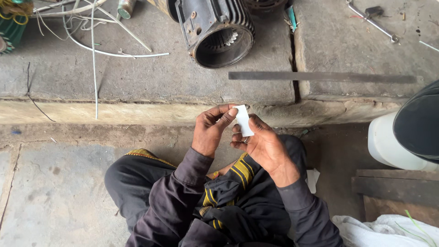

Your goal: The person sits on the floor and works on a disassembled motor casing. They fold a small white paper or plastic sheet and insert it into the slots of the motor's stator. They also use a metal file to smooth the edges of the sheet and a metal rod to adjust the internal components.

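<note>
— What is the big thing up there?
— A gray motor shell (218, 32) on the stone step (137, 82).
— And the hands?
— The left hand (211, 130) and right hand (263, 146) both pinch a small white paper (243, 120) above the lap.

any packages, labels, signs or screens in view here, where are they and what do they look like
No signs or screens show.
white slip: small blank rectangle, like a label, pinched between left hand and right hand, above the lap.
white container: rounded plastic tub at the right edge under a dark lid; no label visible.
small can: top left on the stone ledge, greenish end, too small to tell more.
</note>
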